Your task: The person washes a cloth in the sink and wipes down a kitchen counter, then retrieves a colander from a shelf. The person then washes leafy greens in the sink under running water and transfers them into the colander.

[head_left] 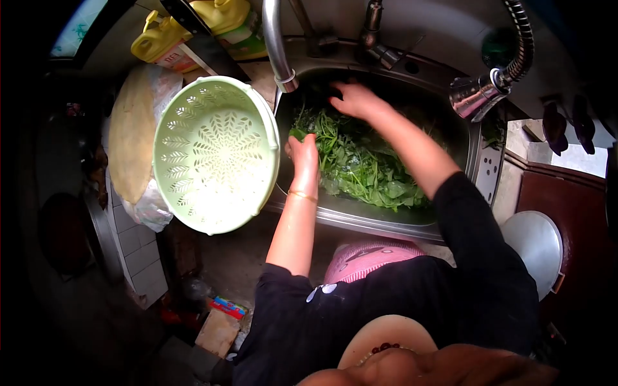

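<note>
Leafy greens (367, 170) lie in a heap in the metal sink (360, 222), with water around them. At the sink's left side, my left hand (304, 153) has its fingers closed on some green leaves (297, 134). My right hand (351, 98) reaches over the far part of the sink, above the heap; its thumb and fingers are apart, and nothing shows between them. A pale green colander (222, 151) with leaf-shaped holes stands left of the sink, beside my left hand, with no greens in it.
A curved metal faucet (275, 48) hangs over the sink's back left corner. A spray hose head (479, 93) hangs at the back right. Yellow jugs (161, 42) and a dark knife blade (215, 55) are behind the colander. A round metal lid (533, 248) is at right.
</note>
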The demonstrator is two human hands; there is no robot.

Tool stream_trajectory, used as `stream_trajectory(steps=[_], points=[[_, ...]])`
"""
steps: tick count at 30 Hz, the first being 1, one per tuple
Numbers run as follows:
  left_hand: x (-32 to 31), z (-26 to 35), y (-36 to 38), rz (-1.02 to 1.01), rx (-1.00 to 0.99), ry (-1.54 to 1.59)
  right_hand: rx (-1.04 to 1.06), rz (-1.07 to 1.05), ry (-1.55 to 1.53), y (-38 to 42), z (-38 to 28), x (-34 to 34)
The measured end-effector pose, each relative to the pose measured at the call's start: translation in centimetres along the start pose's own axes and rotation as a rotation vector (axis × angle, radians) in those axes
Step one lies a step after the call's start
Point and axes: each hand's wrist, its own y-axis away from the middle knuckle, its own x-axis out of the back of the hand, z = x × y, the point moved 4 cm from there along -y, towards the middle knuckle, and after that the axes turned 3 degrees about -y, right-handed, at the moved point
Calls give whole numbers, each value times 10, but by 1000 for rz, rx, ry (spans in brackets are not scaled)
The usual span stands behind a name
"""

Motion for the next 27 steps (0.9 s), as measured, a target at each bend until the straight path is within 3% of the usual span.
stream_trajectory(steps=[1, 2, 4, 6, 7, 9, 11, 14, 17, 18, 20, 22, 24, 26, 27], points=[[-7, -17, -8, 16, 176, 98, -20, 128, 24, -7, 13, -28], [-18, -41, -20, 32, 350, 197, -118, 108, 120, 3, 5, -49], [-44, -91, -56, -149, 424, 401, -126, 141, 292, 29, -16, -77], [-59, -100, -62, -221, 426, 620, -80, -178, -315, 7, 7, -117], [-61, -86, -51, -249, 420, 734, -116, -194, -557, 18, 1, -109], [-52, -46, -25, -305, 302, 869, -91, -150, -558, 30, -12, -78], [-42, -20, -6, -277, 155, 848, -69, -65, -590, 50, -34, -37], [-22, 47, 37, -258, -86, 864, 182, 4, -703, 61, -56, 0], [1, 85, 61, -206, -388, 691, 360, -137, -800, 82, -93, 56], [9, 94, 66, -174, -474, 598, 511, -38, -695, 92, -108, 80], [12, 113, 81, -281, -492, 802, 682, 106, -508, 96, -113, 105], [15, 110, 82, -195, -523, 675, 671, 161, -417, 92, -104, 110], [9, 73, 66, -189, -391, 565, 666, 233, -411, 75, -84, 100], [1, 23, 34, -93, -368, 221, 500, 195, -255, 53, -53, 66], [-5, 4, 21, -87, -196, 310, 346, 148, -142, 48, -42, 40]])
